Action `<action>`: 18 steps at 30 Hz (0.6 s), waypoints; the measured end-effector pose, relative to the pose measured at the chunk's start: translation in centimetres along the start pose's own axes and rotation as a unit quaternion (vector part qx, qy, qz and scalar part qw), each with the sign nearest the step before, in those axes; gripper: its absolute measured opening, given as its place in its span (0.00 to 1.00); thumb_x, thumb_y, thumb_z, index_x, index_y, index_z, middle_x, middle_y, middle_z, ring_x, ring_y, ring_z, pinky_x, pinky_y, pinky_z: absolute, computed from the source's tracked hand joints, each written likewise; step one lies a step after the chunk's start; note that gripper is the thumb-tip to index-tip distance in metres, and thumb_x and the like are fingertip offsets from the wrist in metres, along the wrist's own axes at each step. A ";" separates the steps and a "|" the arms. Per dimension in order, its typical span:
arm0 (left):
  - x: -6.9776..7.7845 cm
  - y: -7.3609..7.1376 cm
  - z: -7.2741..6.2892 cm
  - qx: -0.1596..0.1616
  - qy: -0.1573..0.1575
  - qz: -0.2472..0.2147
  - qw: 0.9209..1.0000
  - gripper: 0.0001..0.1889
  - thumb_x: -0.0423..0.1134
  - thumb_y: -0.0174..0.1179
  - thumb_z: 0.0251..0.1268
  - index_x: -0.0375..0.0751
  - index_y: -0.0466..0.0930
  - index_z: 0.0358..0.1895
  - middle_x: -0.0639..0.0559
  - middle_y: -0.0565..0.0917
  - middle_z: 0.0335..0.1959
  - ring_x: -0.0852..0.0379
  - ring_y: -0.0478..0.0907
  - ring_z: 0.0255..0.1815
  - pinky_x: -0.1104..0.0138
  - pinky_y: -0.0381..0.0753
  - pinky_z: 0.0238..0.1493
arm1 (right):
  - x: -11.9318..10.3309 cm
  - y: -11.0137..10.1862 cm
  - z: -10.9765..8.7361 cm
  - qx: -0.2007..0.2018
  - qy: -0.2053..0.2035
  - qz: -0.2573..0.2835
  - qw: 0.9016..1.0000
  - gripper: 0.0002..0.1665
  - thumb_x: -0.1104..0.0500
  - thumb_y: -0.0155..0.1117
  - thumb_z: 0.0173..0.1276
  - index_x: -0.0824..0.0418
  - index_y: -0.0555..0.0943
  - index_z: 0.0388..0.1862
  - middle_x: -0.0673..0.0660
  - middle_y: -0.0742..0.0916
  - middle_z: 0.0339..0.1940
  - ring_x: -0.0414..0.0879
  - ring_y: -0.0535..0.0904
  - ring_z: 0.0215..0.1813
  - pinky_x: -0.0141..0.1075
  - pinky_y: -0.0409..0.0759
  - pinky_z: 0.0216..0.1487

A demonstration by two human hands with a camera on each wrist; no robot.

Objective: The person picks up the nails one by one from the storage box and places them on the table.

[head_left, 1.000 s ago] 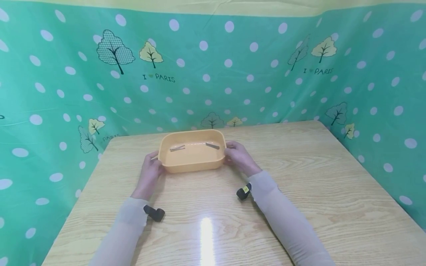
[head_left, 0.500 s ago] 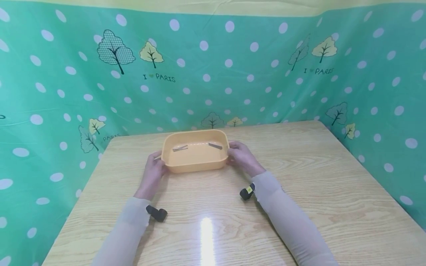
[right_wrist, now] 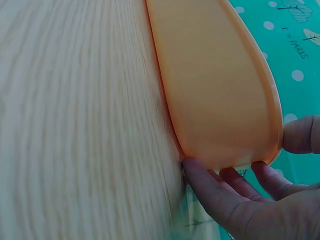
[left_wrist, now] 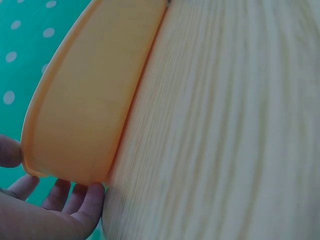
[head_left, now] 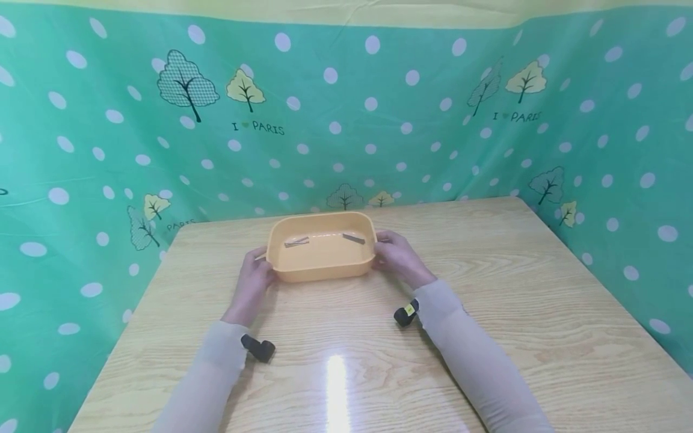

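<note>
A pale orange rectangular plastic basin point(head_left: 322, 273) with rounded corners sits toward the back of the table. My left hand point(head_left: 251, 285) holds its left end, and my right hand point(head_left: 402, 260) holds the right end. Thumb at the rim, fingertips low on the end wall: so the left hand point(left_wrist: 60, 212) grips it in the left wrist view. The right wrist view shows the right hand point(right_wrist: 250, 200) gripping in the same way. Inside lie a thin, silvery, V-shaped metal piece point(head_left: 296, 242) on the left and a narrow dark grey metal piece point(head_left: 354, 239) on the right.
The basin stands on a light wood-grain table point(head_left: 514, 313). Behind and along both sides hangs a green dotted curtain point(head_left: 373, 138) with printed trees, close to the table's back edge. Small black cameras point(head_left: 258, 349) are strapped at both wrists.
Both hands have slid the basin a little to the right along the table, with the metal pieces still inside. The grip of each hand looks the same.
</note>
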State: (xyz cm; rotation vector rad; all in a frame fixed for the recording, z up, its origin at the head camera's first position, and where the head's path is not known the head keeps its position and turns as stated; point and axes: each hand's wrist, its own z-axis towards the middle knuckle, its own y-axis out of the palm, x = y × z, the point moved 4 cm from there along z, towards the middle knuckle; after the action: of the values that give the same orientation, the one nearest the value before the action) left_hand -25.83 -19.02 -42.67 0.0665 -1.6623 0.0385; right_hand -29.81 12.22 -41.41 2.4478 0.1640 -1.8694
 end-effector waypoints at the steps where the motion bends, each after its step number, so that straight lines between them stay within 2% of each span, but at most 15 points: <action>1: 0.0 0.1 0.0 0.000 0.001 -0.002 1.000 0.26 0.30 0.41 0.70 0.37 0.52 0.70 0.36 0.62 0.67 0.42 0.67 0.65 0.58 0.69 0.65 | 0.0 -0.1 0.0 -0.001 0.000 0.001 1.000 0.28 0.68 0.53 0.64 0.67 0.66 0.64 0.64 0.74 0.59 0.59 0.76 0.56 0.46 0.78 0.56; 18: -0.2 0.7 0.1 -0.014 -0.003 0.029 0.999 0.28 0.34 0.42 0.71 0.41 0.50 0.72 0.39 0.63 0.67 0.46 0.66 0.66 0.58 0.69 0.65 | 0.3 -0.9 0.1 -0.004 -0.002 0.002 1.000 0.29 0.67 0.55 0.63 0.69 0.65 0.64 0.66 0.75 0.60 0.60 0.76 0.57 0.45 0.80 0.54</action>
State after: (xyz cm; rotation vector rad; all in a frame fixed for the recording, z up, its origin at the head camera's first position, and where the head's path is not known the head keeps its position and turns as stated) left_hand -25.94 -18.35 -42.82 -0.0034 -1.6710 0.0582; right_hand -29.90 13.13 -41.68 2.4375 0.1663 -1.8696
